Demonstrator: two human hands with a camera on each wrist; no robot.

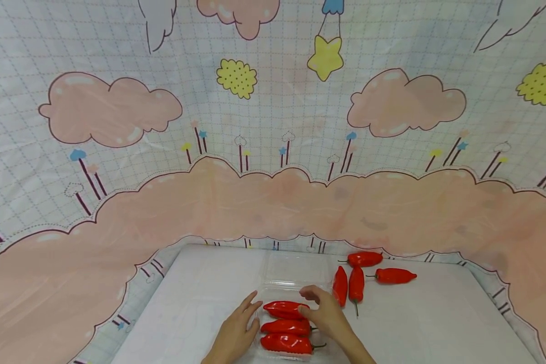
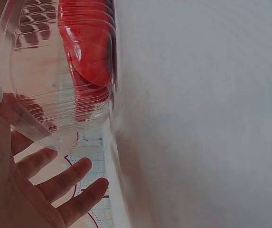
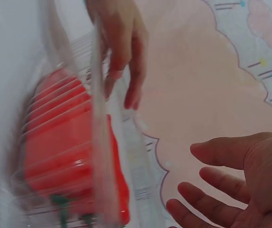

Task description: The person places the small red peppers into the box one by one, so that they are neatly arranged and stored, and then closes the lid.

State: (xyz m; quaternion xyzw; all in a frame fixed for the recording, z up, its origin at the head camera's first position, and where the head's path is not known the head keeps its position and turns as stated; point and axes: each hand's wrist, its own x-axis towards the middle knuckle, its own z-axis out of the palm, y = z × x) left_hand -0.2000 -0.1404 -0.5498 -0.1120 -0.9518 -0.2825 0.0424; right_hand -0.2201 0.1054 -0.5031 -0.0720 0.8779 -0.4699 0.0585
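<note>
Peppers (image 1: 285, 327) in container (image 1: 279, 294) between hands (image 1: 236, 328) (image 1: 326, 314)

On the worktop (image 1: 200, 293), the container (image 1: 291, 356), three peppers (image 1: 285, 327) in it, sits before its lid (image 1: 298, 268), near the far edge; four loose peppers (image 1: 356, 284) lie right.

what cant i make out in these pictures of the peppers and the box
Left wrist view: the rest of the clear box, cut off by the top edge.
Head view: the right end of the farthest boxed pepper, behind the right hand.
Right wrist view: the box rim's sharp outline, lost to blur.
</note>
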